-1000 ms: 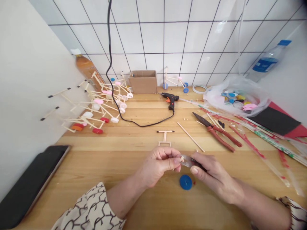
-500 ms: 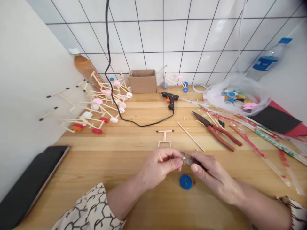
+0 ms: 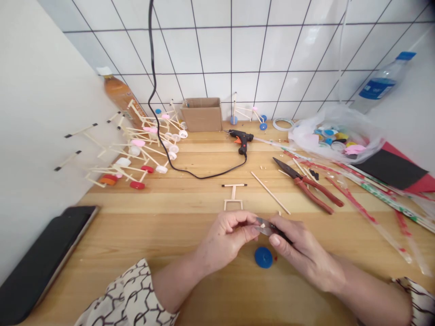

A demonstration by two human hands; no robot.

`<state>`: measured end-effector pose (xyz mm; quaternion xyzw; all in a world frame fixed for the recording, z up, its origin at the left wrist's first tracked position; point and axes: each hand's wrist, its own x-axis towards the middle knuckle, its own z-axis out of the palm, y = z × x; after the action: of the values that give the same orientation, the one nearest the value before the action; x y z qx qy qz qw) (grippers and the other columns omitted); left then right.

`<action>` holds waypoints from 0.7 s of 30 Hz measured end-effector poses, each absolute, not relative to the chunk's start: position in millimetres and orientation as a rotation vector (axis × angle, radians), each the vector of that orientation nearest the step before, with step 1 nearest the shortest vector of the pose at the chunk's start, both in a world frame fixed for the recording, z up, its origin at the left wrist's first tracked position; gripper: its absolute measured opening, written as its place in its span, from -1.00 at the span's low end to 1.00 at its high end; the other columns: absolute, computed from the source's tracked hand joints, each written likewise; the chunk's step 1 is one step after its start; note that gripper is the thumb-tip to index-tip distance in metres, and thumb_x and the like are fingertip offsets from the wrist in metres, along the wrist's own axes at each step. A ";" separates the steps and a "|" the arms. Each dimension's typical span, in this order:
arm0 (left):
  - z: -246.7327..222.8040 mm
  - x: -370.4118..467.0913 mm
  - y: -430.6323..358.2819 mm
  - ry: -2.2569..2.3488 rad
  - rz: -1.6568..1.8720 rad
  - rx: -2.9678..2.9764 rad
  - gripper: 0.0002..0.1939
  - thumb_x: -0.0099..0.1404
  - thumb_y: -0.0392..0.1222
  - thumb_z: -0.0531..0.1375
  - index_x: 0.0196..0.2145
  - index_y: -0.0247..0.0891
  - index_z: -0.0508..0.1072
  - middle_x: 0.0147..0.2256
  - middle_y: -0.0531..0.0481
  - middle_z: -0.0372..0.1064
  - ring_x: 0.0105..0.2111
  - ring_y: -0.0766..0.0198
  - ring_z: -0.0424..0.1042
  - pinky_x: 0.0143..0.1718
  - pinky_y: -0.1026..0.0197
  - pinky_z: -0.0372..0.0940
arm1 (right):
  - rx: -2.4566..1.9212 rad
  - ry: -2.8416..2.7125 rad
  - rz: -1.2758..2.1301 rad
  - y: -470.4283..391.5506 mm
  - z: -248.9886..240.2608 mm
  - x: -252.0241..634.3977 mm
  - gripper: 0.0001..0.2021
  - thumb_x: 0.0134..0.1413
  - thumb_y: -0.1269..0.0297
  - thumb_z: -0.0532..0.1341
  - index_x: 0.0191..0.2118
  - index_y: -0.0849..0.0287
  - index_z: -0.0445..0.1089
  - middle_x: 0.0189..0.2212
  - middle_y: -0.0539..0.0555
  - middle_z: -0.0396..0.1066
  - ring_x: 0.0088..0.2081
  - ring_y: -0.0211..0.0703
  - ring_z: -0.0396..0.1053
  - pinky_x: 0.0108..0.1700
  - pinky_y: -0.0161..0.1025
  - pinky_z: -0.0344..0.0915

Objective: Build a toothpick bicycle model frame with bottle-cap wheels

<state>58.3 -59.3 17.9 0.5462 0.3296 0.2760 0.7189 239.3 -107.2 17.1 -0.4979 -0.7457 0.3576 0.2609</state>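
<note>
My right hand [image 3: 302,249] is wrapped round dark scissors [image 3: 277,231], whose blades are parted and point left. A small pale wooden piece [image 3: 263,225] shows between the blades. My left hand [image 3: 229,240] pinches at the blade tips; what its fingers hold is mostly hidden. Just below the scissors, a blue round cap [image 3: 263,257] lies on the wooden table. Behind my left hand is a small stick frame [image 3: 233,194] with a dark-tipped crossbar. A thin loose stick [image 3: 271,193] lies to the right of that frame.
Pliers [image 3: 302,181] lie at right, near plastic strips [image 3: 370,217] and a bag of caps [image 3: 336,136]. A glue gun [image 3: 242,139] with a black cord and a cardboard box [image 3: 202,115] sit behind. Stick models [image 3: 136,149] crowd the left; a black phone [image 3: 47,258] lies nearer.
The scissor blades have opened slightly wider. A small wooden bit now lies near the lower end of the loose stick. Both hands have barely moved.
</note>
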 end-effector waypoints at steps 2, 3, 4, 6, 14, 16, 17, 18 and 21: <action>18.2 58.1 -59.4 0.723 0.607 1.212 -0.89 0.16 -0.25 0.17 -0.46 -0.32 0.44 -0.50 0.05 0.31 -0.43 0.34 0.25 -0.32 0.29 0.17 | -1.338 -2.011 0.987 -107.3 18.4 239.1 -0.67 0.27 0.08 -0.08 -0.31 0.19 0.27 -0.51 -0.01 0.26 -0.49 -0.27 0.23 -0.43 -0.31 0.15; 18.3 58.0 -59.3 0.718 0.606 1.210 -0.89 0.16 -0.25 0.16 -0.47 -0.32 0.44 -0.50 0.05 0.30 -0.44 0.34 0.25 -0.33 0.29 0.16 | -1.335 -2.007 1.003 -107.4 19.5 238.9 -0.66 0.27 0.08 -0.09 -0.31 0.19 0.27 -0.50 0.00 0.27 -0.48 -0.26 0.24 -0.42 -0.31 0.16; 18.3 58.0 -59.2 0.712 0.609 1.208 -0.89 0.16 -0.26 0.16 -0.47 -0.32 0.43 -0.51 0.06 0.29 -0.44 0.35 0.25 -0.34 0.30 0.16 | -1.335 -2.003 1.021 -107.4 20.7 238.7 -0.65 0.27 0.07 -0.10 -0.31 0.19 0.27 -0.49 0.01 0.29 -0.47 -0.25 0.25 -0.41 -0.31 0.17; 18.0 58.2 -59.1 0.700 0.615 1.205 -0.89 0.17 -0.26 0.16 -0.47 -0.32 0.43 -0.51 0.06 0.29 -0.45 0.36 0.24 -0.34 0.30 0.16 | -1.339 -1.993 1.050 -107.6 22.8 238.3 -0.64 0.27 0.05 -0.11 -0.32 0.19 0.26 -0.48 0.03 0.31 -0.45 -0.23 0.27 -0.40 -0.30 0.18; 16.1 59.2 -58.9 0.688 0.617 1.182 -0.91 0.16 -0.27 0.16 -0.44 -0.33 0.44 -0.48 0.06 0.32 -0.44 0.37 0.25 -0.33 0.31 0.17 | -1.348 -1.990 1.051 -108.8 21.4 238.7 -0.66 0.27 0.08 -0.09 -0.30 0.20 0.28 -0.50 0.01 0.27 -0.47 -0.25 0.24 -0.42 -0.30 0.15; 16.2 59.0 -58.8 0.685 0.618 1.194 -0.91 0.17 -0.28 0.16 -0.45 -0.33 0.44 -0.49 0.07 0.31 -0.44 0.37 0.25 -0.34 0.32 0.17 | -1.336 -1.989 1.049 -109.0 21.1 238.8 -0.67 0.27 0.09 -0.08 -0.30 0.20 0.29 -0.50 0.00 0.26 -0.47 -0.25 0.23 -0.42 -0.31 0.14; 16.4 58.9 -58.9 0.686 0.619 1.203 -0.91 0.17 -0.29 0.15 -0.45 -0.33 0.44 -0.49 0.07 0.31 -0.44 0.38 0.25 -0.34 0.33 0.17 | -1.331 -1.988 1.047 -109.1 20.9 238.8 -0.67 0.27 0.09 -0.08 -0.30 0.20 0.29 -0.50 0.00 0.26 -0.47 -0.25 0.23 -0.42 -0.31 0.14; 16.7 58.8 -59.1 0.691 0.621 1.211 -0.91 0.17 -0.30 0.15 -0.45 -0.33 0.44 -0.50 0.07 0.31 -0.44 0.38 0.25 -0.34 0.33 0.17 | -1.330 -1.988 1.039 -109.1 20.8 238.8 -0.67 0.27 0.10 -0.08 -0.31 0.19 0.28 -0.50 -0.01 0.25 -0.48 -0.26 0.22 -0.43 -0.32 0.13; 18.1 59.3 -60.3 0.707 0.639 1.238 -0.91 0.17 -0.32 0.14 -0.45 -0.32 0.44 -0.49 0.07 0.33 -0.44 0.38 0.25 -0.34 0.33 0.17 | -1.343 -1.997 1.024 -108.9 19.7 238.7 -0.66 0.27 0.08 -0.09 -0.33 0.19 0.26 -0.51 -0.02 0.22 -0.49 -0.26 0.20 -0.44 -0.31 0.12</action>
<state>59.3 -60.3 18.1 0.5579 0.3186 0.2880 0.7101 238.7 -108.9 19.7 -0.4958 -0.7373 0.3781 0.2600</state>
